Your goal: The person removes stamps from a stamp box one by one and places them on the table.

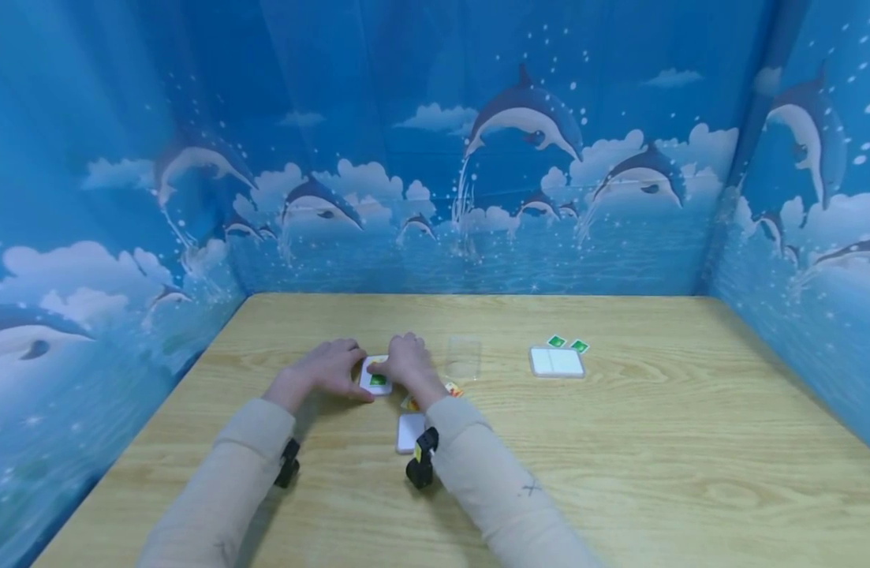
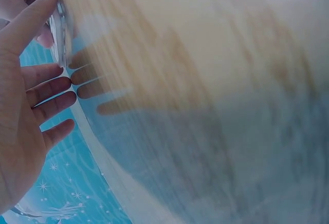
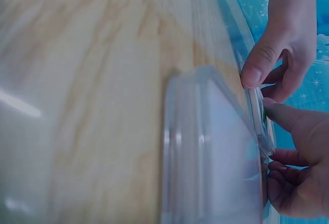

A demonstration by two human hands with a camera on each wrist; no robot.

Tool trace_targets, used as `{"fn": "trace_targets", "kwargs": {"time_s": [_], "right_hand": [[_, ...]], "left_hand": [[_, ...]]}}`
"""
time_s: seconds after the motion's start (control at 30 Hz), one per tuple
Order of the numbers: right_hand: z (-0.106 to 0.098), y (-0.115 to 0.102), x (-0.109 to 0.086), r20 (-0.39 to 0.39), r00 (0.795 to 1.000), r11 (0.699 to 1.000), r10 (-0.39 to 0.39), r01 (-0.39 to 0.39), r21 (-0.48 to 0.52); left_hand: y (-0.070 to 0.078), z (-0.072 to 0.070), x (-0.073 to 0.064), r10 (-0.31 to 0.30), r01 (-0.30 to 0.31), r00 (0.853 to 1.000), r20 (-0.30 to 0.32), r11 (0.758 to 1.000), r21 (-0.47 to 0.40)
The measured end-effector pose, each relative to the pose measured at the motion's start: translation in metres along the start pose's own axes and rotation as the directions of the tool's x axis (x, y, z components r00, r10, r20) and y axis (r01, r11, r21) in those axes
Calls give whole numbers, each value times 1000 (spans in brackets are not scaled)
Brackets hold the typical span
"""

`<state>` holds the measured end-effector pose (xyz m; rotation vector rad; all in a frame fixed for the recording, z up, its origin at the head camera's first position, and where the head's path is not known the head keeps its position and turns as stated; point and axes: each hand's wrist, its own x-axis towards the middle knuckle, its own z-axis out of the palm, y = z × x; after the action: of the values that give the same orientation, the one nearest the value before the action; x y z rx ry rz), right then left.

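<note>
A shallow white plastic case [image 1: 367,385] with clear edges lies flat on the table, a green-pictured card [image 1: 378,380] on it. From the left, my left hand [image 1: 331,368] spans the case, thumb at the near edge and fingers toward the far side. In the left wrist view, the left thumb [image 2: 36,13] lies along the case's edge. My right hand [image 1: 409,365] holds the case's right side, its thumb over the top beside the green picture and the other fingers bent at the edge. The right wrist view shows both hands meeting at the case [image 3: 258,118].
Near the right wrist sits another white case [image 1: 409,433], with orange picture cards [image 1: 453,389] just beyond it. A transparent cover [image 1: 464,356] lies right of the hands. Farther right are a two-part white case [image 1: 557,362] and two green cards [image 1: 580,345]. Dolphin-print curtains [image 1: 435,252] surround the wooden table.
</note>
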<state>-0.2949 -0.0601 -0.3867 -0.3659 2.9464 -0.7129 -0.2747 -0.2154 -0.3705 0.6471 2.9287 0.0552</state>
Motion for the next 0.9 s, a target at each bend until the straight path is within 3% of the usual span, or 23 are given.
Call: {"fn": "trace_targets", "kwargs": {"time_s": [0.17, 0.47, 0.67, 0.9], "right_hand": [[-1, 5, 3, 6, 1000, 1000, -28, 28, -6], [-7, 11, 6, 44, 999, 982, -33, 24, 185], [-11, 13, 8, 41, 998, 980, -46, 37, 195], [-12, 21, 12, -19, 995, 982, -96, 97, 165]], "left_hand": [[0, 2, 1, -15, 15, 1000, 2, 1000, -6], [-1, 2, 3, -34, 34, 999, 1, 999, -19], [-1, 2, 2, -62, 62, 998, 11, 998, -26], [1, 0, 2, -61, 61, 998, 14, 998, -26]]}}
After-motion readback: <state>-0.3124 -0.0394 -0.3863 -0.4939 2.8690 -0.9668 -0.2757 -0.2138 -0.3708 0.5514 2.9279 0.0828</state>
